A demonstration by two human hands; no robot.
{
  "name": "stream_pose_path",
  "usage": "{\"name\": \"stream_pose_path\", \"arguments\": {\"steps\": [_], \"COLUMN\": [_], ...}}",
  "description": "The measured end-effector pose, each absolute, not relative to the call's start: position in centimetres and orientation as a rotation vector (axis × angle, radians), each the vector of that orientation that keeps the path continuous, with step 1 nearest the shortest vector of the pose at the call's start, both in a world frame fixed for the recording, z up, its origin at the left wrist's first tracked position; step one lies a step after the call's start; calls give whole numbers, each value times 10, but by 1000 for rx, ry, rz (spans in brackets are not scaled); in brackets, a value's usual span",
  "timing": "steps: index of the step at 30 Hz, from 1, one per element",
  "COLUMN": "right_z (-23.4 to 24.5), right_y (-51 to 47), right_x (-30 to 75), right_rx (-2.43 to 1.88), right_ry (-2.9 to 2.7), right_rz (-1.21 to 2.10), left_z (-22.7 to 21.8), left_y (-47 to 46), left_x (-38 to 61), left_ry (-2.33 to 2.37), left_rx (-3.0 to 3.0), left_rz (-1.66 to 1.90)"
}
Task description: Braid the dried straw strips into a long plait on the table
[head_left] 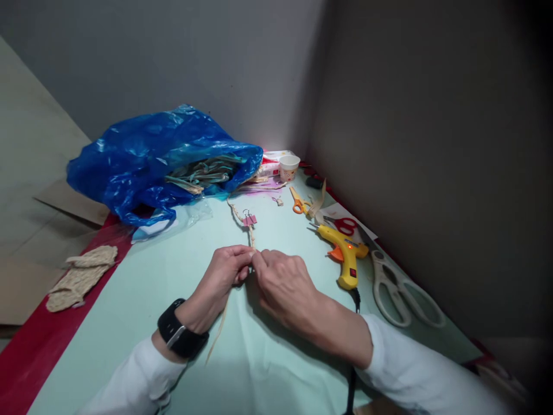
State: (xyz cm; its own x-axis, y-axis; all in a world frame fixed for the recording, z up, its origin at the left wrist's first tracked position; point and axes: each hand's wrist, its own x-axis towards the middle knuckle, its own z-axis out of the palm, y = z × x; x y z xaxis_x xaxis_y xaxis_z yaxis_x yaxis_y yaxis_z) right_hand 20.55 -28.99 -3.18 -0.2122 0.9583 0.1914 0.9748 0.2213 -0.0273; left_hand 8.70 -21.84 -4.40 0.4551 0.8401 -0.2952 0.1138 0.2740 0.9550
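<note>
A thin braid of pale straw strips (240,218) runs away from me across the mint-green table cover (142,300). A pink binder clip (249,219) grips the braid partway along. My left hand (224,271) pinches the near end of the braid with its fingertips; a black smartwatch sits on that wrist. My right hand (283,282) meets it from the right, fingers closed on the same strands. Loose straw ends (217,337) trail down under my left wrist.
A blue plastic bag (159,158) holding strips lies at the back left. A yellow glue gun (344,253), large white scissors (400,288), red and orange scissors and a paper cup (288,167) line the right side by the wall. A woven piece (80,276) lies left.
</note>
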Motion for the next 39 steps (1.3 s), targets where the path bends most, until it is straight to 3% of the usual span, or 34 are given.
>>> {"name": "stream_pose_path", "arguments": {"steps": [5, 11, 17, 26, 34, 39], "right_z": [-45, -31, -34, -42, -45, -45], "right_y": [-292, -272, -260, -258, -256, -258], "right_x": [201, 230, 235, 233, 233, 230], "right_rx": [-1643, -1719, -1613, -1723, -1654, -1675], "right_ry": [-2451, -1946, -1777, -1718, -1595, -1579], "right_rz": [-202, 256, 948, 933, 1004, 944], "left_z": [-44, -45, -42, -53, -35, -32], "left_y": [-217, -215, -214, -214, -232, -233], "left_x": [81, 79, 82, 78, 89, 82], "left_ry": [943, 956, 989, 1050, 1569, 1530], "left_rx": [1156, 1135, 1105, 1106, 1753, 2100], "left_rz": [609, 567, 543, 488, 482, 580]}}
